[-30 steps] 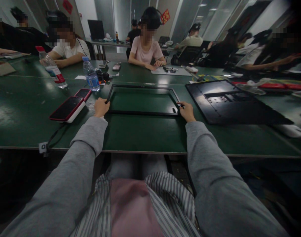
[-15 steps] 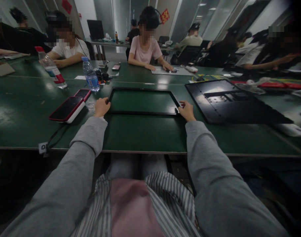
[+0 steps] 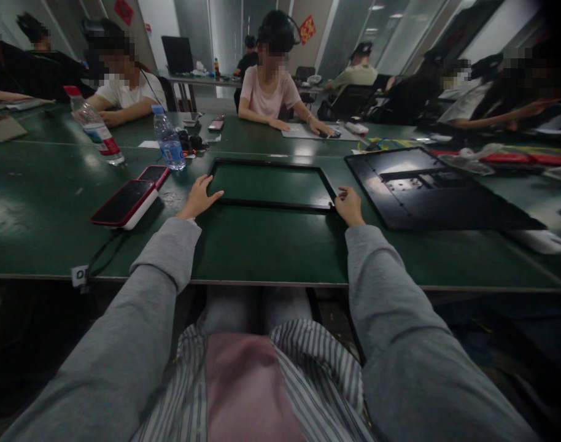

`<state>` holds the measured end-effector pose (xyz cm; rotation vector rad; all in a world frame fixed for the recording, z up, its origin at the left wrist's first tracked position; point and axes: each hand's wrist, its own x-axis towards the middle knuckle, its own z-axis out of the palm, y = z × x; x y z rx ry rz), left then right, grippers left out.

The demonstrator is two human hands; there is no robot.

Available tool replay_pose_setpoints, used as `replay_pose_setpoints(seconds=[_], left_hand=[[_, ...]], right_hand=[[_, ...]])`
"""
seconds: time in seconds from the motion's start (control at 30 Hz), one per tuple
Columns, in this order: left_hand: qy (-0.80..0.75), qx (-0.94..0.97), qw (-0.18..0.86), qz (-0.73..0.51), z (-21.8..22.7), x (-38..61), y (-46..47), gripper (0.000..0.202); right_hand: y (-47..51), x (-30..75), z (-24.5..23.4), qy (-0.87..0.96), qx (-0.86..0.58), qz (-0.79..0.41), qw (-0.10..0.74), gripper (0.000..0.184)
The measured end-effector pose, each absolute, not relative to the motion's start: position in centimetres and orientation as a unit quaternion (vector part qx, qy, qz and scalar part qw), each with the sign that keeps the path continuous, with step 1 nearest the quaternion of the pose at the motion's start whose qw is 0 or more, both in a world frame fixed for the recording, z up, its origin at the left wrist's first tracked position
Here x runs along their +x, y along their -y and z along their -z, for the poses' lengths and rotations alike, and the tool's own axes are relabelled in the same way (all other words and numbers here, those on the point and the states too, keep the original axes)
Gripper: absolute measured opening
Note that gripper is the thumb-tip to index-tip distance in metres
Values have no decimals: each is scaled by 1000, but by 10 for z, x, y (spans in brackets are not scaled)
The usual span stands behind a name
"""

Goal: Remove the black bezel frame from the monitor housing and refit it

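A thin black rectangular frame [image 3: 280, 203] lies flat on the green table [image 3: 262, 245] in front of me. My left hand [image 3: 198, 196] rests at its near left corner with fingers stretched out over the edge, holding nothing. At the near right corner my right hand [image 3: 349, 205] has its fingers curled on the frame's edge.
A black back panel [image 3: 423, 190] lies to the right. Two red-cased phones [image 3: 126, 202] and two water bottles [image 3: 169, 146] stand to the left, a cable [image 3: 100, 255] runs off the front edge. Several people sit across and along the table.
The frame has slid a little away from me. My left hand has let go of the corner and opened its fingers; my right hand stays on the right corner.
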<state>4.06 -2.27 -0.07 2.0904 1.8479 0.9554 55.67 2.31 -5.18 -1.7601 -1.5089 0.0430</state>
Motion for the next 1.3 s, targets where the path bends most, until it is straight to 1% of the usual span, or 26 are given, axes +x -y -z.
replay_pose_setpoints(seconds=[0.17, 0.23, 0.3, 0.4, 0.47, 0.67, 0.77, 0.9, 1.1, 1.2, 1.3], left_hand=[[-594, 743, 109, -288, 4, 44, 25, 71], [-588, 754, 104, -272, 7, 41, 24, 68], [-580, 765, 101, -260, 11, 38, 22, 57], [-565, 777, 104, -256, 16, 35, 18, 37], [-560, 779, 106, -263, 18, 33, 16, 31], [-566, 770, 94, -279, 18, 35, 16, 34], [-573, 762, 97, -286, 17, 36, 17, 33], [-579, 744, 120, -312, 15, 36, 16, 31], [-578, 719, 160, -351, 14, 34, 14, 29], [-575, 710, 170, -369, 13, 33, 13, 30], [-569, 699, 181, -394, 13, 33, 12, 32]], right_hand=[[-23, 556, 55, 620, -690, -30, 372, 62], [-22, 555, 54, 626, -685, -37, 371, 62], [-20, 554, 52, 627, -682, -45, 374, 62], [-18, 550, 47, 621, -691, -55, 365, 64], [-16, 548, 44, 616, -700, -59, 356, 65], [-8, 545, 36, 612, -705, -45, 355, 62], [-1, 542, 30, 608, -717, -27, 339, 60], [7, 538, 20, 600, -736, -13, 315, 59], [18, 543, 5, 545, -778, 5, 312, 60], [21, 550, -2, 519, -791, 12, 324, 64], [25, 563, -5, 443, -820, 37, 361, 65]])
